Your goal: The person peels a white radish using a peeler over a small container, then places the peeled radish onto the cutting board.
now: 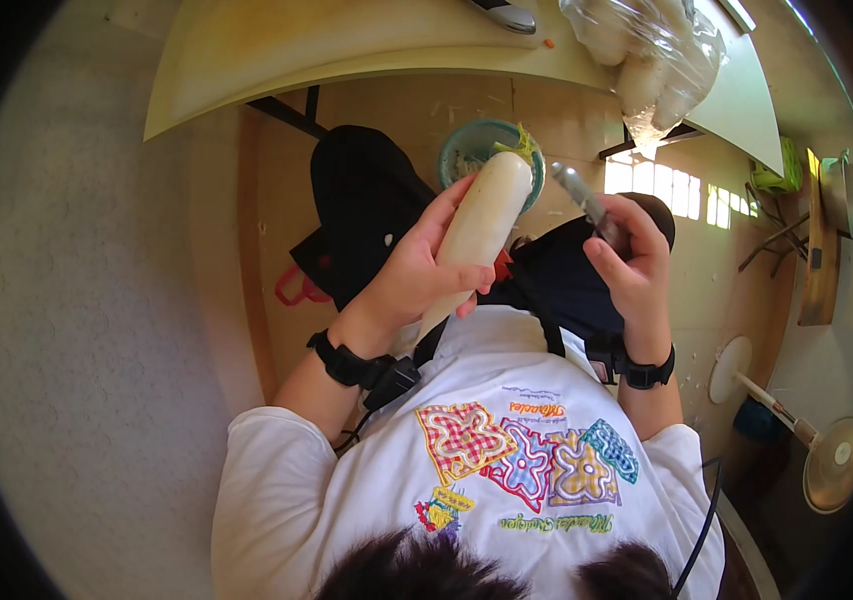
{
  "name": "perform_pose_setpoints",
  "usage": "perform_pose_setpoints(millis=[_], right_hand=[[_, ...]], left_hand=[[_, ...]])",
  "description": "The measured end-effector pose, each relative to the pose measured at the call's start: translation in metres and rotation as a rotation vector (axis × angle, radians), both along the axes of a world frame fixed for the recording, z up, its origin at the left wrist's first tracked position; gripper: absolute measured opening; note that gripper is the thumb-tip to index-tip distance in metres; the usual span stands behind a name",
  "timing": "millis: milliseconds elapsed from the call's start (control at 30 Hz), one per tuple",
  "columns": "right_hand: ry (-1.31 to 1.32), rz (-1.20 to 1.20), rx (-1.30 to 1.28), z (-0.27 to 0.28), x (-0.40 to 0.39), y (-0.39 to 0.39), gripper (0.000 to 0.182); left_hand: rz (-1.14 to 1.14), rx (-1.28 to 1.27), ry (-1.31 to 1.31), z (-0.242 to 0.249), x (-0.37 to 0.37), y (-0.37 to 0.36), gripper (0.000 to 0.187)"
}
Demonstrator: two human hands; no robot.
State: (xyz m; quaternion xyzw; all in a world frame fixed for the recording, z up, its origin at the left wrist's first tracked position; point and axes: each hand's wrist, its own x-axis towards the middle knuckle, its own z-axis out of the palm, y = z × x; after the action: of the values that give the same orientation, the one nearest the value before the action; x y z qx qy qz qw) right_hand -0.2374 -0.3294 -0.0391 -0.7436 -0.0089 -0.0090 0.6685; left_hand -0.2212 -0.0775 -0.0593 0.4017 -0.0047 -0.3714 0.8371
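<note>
A long white radish (484, 218) with a green stub at its top end lies tilted in my left hand (427, 262), whose fingers wrap round it. My right hand (635, 255) grips the dark handle of a peeler (581, 193), its metal end pointing up and left. The peeler and the radish are apart. Below the radish's green end, on the floor between my knees, a teal basin (454, 150) holds pale scraps.
A pale table (347, 45) stands ahead, bearing a plastic bag of white radishes (647, 70), a metal-ended tool (509, 16) and a small orange piece (549, 44). A fan (835, 462) and a folding stand (782, 235) are at the right. Something pink (297, 288) lies at the left.
</note>
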Motion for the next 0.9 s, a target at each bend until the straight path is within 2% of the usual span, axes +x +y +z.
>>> perform_pose_setpoints(millis=[33, 133, 233, 467, 733, 900], right_hand=[[0.035, 0.081, 0.026, 0.001, -0.003, 0.000, 0.025], [0.060, 0.243, -0.191, 0.005, -0.006, 0.005, 0.019], [0.023, 0.271, -0.178, 0.001, -0.007, 0.015, 0.014], [0.075, 0.296, -0.245, -0.001, -0.010, 0.019, 0.018], [-0.036, 0.243, -0.297, -0.003, -0.008, 0.027, 0.018], [-0.005, 0.264, -0.320, -0.002, -0.008, 0.023, 0.017]], left_hand=[[0.023, -0.007, -0.023, 0.000, 0.000, -0.001, 0.096], [0.056, 0.005, -0.041, 0.003, 0.000, -0.006, 0.097], [0.069, 0.047, -0.029, 0.009, -0.001, -0.007, 0.097], [0.061, 0.052, -0.036, 0.012, -0.002, -0.009, 0.096], [0.016, 0.034, -0.026, 0.004, -0.005, -0.012, 0.098], [0.032, 0.053, -0.020, 0.006, -0.006, -0.012, 0.098]])
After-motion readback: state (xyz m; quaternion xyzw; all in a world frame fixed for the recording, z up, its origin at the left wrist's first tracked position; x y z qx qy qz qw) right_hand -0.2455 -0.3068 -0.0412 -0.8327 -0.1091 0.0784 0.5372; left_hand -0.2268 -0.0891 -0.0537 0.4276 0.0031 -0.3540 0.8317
